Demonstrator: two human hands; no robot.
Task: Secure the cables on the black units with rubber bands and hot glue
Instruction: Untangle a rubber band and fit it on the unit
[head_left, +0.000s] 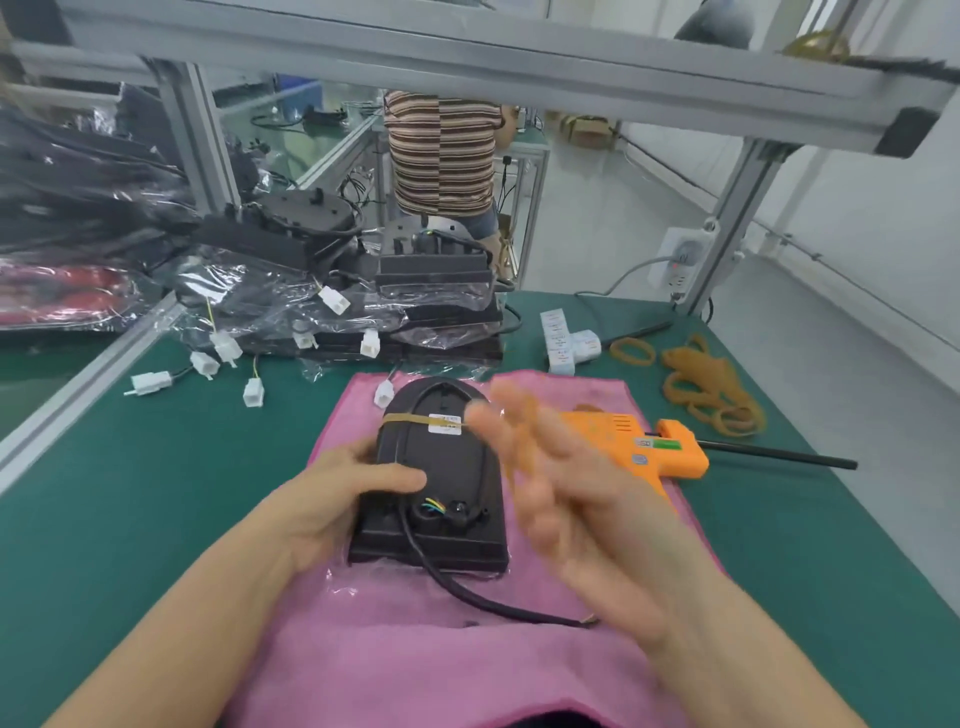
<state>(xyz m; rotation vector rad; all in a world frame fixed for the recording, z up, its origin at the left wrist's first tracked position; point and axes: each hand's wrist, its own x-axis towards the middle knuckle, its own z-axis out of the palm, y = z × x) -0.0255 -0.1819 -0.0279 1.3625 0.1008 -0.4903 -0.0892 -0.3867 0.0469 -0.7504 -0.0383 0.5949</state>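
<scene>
Steadying black unit, left hand (thumb atop)

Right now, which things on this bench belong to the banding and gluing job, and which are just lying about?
In the job:
black unit, held by left hand
rubber band across it
blurred right hand
glue gun
loose rubber bands

Lying about:
label roll
power strip

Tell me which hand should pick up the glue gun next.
Right, probably. The right hand hovers open, blurred, just in front of the orange glue gun, while the left hand holds the black unit steady on the pink cloth.
</scene>
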